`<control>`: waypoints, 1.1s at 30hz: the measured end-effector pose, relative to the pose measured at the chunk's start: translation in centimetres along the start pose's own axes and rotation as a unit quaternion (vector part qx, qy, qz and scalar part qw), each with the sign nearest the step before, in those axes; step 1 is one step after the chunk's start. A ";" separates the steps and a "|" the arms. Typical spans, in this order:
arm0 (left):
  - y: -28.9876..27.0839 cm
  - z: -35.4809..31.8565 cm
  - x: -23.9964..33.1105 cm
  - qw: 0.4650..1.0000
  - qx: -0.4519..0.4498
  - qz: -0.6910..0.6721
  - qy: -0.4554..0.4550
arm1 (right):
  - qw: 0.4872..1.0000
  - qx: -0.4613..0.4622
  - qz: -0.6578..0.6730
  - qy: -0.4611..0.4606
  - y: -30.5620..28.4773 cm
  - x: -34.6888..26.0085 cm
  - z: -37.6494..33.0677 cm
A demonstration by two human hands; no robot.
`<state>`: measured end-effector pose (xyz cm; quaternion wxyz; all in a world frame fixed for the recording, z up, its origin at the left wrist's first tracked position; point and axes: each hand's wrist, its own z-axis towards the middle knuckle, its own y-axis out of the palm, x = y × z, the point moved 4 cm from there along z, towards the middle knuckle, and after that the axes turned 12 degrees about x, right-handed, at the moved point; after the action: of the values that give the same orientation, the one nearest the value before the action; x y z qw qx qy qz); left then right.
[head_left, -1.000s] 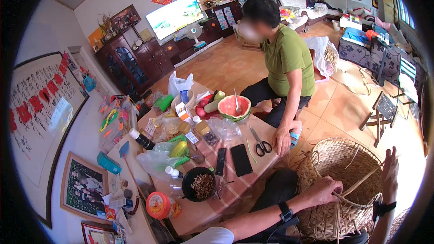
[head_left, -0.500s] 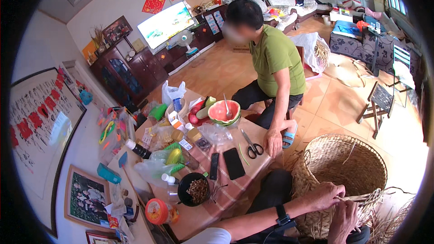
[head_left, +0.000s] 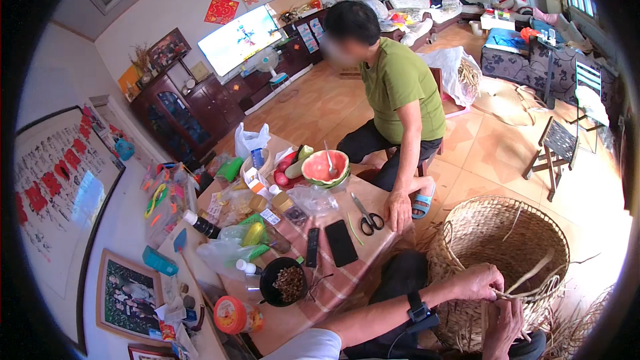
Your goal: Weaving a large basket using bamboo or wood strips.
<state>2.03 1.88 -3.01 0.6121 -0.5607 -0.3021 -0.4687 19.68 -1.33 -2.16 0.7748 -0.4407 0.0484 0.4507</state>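
A large round woven straw basket (head_left: 460,240) stands before me at the lower right, its opening facing up. At its near rim my left hand (head_left: 479,283), with a dark band on the wrist, has its fingers closed on a straw strand (head_left: 533,271). Just below, my right hand (head_left: 505,323) pinches at the same edge, its fingers bent round the straw. One end of the strand sticks up across the opening. Exactly how the strands cross between my fingertips is too small to make out.
Left of the basket, a low table (head_left: 320,297) carries scissors (head_left: 368,215), a phone (head_left: 341,243), a black bowl (head_left: 283,281) and a hollowed watermelon half (head_left: 326,169) with a spoon. A person in green (head_left: 407,87) sits beside it, one hand on its corner. Loose straw (head_left: 580,327) lies right.
A straw strand now rises above the rim from my hands, where it lay lower before. Both hands stay at nearly the same spot. The view has shifted slightly.
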 end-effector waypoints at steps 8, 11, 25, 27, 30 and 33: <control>0.1 1.6 -2.1 0.997 -0.071 -0.025 -0.018 | 0.995 -0.004 0.060 0.084 0.0 0.3 0.4; 0.0 1.9 -3.2 0.994 -0.101 0.040 -0.011 | 0.999 -0.012 0.016 0.047 -0.6 -0.5 1.0; -1.3 0.7 -2.2 0.994 0.011 0.090 0.059 | 0.997 -0.028 -0.023 0.061 -0.2 -2.9 1.3; -1.8 -0.4 -0.7 0.995 0.008 0.096 0.013 | 0.997 -0.031 -0.038 0.056 -0.2 -2.4 1.4; -1.8 -2.3 0.9 0.990 0.053 0.119 -0.051 | 0.997 -0.021 -0.072 0.015 -0.2 -3.5 2.2; -1.3 -2.7 0.3 0.984 0.115 0.139 -0.004 | 0.995 -0.025 -0.095 -0.020 -0.2 -4.4 2.5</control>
<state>0.56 -0.69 -2.78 0.7305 -0.5248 -0.2762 -0.3387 16.45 -2.40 1.60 0.8037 -0.4532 -0.0203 0.3850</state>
